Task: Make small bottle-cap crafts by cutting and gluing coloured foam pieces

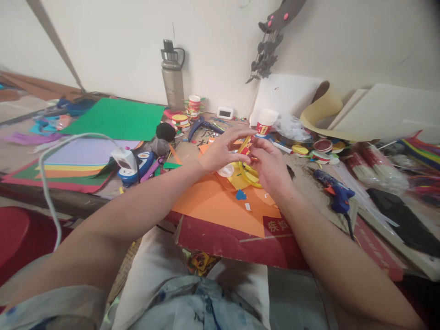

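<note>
Both my hands meet over the middle of a cluttered craft table. My left hand (223, 151) pinches the upper end of a yellow paper strip piece (248, 176), its fingers curled around it. My right hand (270, 165) grips the same yellow piece from the right, fingers closed. A bit of red shows between the fingertips. Below the hands lie an orange paper sheet (216, 206) on red cardboard (227, 243) and a small white round lid (226, 171).
A blue glue gun (335, 190) lies to the right, a blue-white hole punch (135, 167) to the left. Green (117, 119) and purple sheets, a metal bottle (172, 78), paper cups (266, 121), stick bundles (374, 172) and white boards crowd the table. A white cable (48, 183) loops left.
</note>
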Action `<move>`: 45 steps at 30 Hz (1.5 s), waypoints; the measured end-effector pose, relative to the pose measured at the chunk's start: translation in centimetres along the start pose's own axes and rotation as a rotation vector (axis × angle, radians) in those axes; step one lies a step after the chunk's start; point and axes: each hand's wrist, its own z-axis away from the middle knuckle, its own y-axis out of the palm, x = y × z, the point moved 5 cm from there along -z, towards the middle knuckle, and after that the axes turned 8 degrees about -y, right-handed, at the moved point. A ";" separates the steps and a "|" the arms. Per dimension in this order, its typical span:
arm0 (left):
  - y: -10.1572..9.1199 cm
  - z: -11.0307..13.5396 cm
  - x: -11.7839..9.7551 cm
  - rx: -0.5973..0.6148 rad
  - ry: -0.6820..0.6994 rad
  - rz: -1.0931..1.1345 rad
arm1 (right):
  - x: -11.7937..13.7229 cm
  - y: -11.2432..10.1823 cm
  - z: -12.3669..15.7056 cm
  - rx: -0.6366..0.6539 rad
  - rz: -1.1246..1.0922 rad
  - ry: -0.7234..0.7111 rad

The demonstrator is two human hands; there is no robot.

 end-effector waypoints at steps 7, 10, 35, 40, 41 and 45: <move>0.3 -0.1 0.3 0.018 0.020 -0.003 | -0.3 -0.7 -0.5 -0.035 -0.026 0.056; 0.2 0.0 0.7 0.019 -0.050 0.066 | -0.2 -0.5 -0.5 -0.009 -0.041 0.030; 1.3 0.7 -1.1 -0.086 -0.483 0.576 | 2.9 0.4 1.6 0.065 0.734 -0.627; 1.4 0.8 -1.1 -0.073 -0.479 0.517 | 2.8 0.0 1.3 0.089 0.944 -0.695; 1.3 0.9 -1.2 -0.095 -0.479 0.475 | 2.8 0.0 1.3 0.100 0.970 -0.706; 0.9 1.0 -1.8 -0.192 -0.508 0.338 | 2.6 0.3 1.4 0.132 1.047 -0.781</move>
